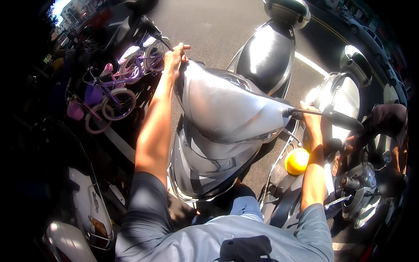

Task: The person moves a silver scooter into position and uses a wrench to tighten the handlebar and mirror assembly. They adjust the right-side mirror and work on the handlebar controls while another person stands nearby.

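A silver-grey scooter point(231, 107) stands in front of me with its front cowl facing my body. My left hand point(174, 60) is closed at the left end of its handlebar, by the stem of a mirror point(150, 27); one finger sticks out to the right. At the opposite end my right hand point(310, 114) is wrapped around the handlebar grip, partly covered by the other mirror point(342, 119) and its stem. The scooter's dark seat point(266, 54) stretches away behind the handlebar, shining in the sun, with a rear top box point(288, 12) beyond it.
Another scooter with a pale seat point(342, 96) stands close on the right, near a yellow ball-like object point(297, 161) by my right forearm. Purple and pink children's bicycles point(124, 78) are at left. A white scooter point(85, 205) stands at lower left. Road point(207, 22) lies beyond.
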The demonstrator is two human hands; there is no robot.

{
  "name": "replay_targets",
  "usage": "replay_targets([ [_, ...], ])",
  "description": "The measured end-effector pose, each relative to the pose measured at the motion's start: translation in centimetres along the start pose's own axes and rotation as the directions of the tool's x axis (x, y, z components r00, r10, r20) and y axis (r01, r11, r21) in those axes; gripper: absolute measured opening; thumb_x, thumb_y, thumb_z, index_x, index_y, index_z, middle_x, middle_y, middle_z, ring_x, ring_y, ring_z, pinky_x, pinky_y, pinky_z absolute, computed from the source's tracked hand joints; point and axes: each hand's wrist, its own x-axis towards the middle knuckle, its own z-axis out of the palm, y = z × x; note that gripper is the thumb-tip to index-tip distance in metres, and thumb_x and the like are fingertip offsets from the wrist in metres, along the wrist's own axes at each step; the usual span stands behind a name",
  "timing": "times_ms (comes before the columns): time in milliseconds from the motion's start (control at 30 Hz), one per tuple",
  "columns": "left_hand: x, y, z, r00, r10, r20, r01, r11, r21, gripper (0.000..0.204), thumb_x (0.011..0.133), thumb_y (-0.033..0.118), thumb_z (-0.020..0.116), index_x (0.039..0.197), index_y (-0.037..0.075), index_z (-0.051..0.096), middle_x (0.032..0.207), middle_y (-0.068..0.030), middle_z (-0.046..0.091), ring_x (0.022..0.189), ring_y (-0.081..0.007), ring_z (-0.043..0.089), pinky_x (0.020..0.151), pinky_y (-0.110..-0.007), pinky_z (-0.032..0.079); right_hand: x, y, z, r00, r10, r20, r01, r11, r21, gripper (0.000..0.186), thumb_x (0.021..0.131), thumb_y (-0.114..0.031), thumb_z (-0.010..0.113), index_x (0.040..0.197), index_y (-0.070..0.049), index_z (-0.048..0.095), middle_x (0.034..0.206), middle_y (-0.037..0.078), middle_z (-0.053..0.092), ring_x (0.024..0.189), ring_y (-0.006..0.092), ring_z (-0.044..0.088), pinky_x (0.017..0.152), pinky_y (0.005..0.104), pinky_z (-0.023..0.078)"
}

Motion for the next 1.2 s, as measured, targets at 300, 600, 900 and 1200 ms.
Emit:
replay_targets([
  [300, -2.7, 0.1, -1.8, 0.999, -0.006, -0.039, 0.005, 1.0, -0.023, 0.04, 0.104, 0.035, 0.053, 0.111, -0.001, 0.07, 0.069, -0.0004, 0.051, 0.057, -0.0083, 0.049, 0.055, -0.023, 0.048, -4.1, -0.6, 0.9, 0.999, -0.024, -0.042, 0.024, 1.0, -0.001, 0.065, 0.098, -0.056, 0.051, 0.071, 0.001, 0.064, 0.061, 0.019, 0.059, 0.057, 0.032, 0.06, 0.063, 0.0452, 0.046],
  [600, -7.6, 0.4, -6.4, 0.976, 0.096, -0.195, -0.085, 0.994, 0.062, 0.049, 0.106, 0.037, 0.049, 0.097, -0.008, 0.067, 0.05, 0.0011, 0.041, 0.042, -0.0115, 0.043, 0.059, -0.028, 0.051, -10.0, -2.4, 2.7, 0.997, -0.077, -0.002, 0.077, 0.997, -0.002, 0.057, 0.1, -0.05, 0.051, 0.069, -0.005, 0.07, 0.057, 0.016, 0.06, 0.053, 0.0355, 0.061, 0.055, 0.0437, 0.044],
  [900, -20.9, 0.4, -16.1, 0.913, 0.118, -0.391, -0.057, 0.985, 0.162, 0.047, 0.103, 0.044, 0.055, 0.087, 0.0, 0.065, 0.049, 0.0043, 0.036, 0.038, -0.0069, 0.036, 0.044, -0.023, 0.04, -19.2, -5.7, 6.7, 0.983, -0.136, 0.121, 0.119, 0.983, 0.137, 0.049, 0.101, -0.038, 0.053, 0.07, -0.002, 0.066, 0.055, 0.014, 0.058, 0.049, 0.0306, 0.058, 0.051, 0.04, 0.042],
  [1200, -27.6, 1.5, -21.3, 0.869, 0.122, -0.48, -0.054, 0.987, 0.153, 0.046, 0.104, 0.041, 0.052, 0.088, 0.0, 0.065, 0.051, 0.0043, 0.038, 0.041, -0.007, 0.036, 0.07, -0.026, 0.048, -24.2, -7.7, 7.6, 0.951, -0.253, 0.176, 0.22, 0.957, 0.189, 0.044, 0.099, -0.033, 0.054, 0.071, -0.001, 0.065, 0.057, 0.016, 0.058, 0.05, 0.0303, 0.058, 0.051, 0.0396, 0.041],
])
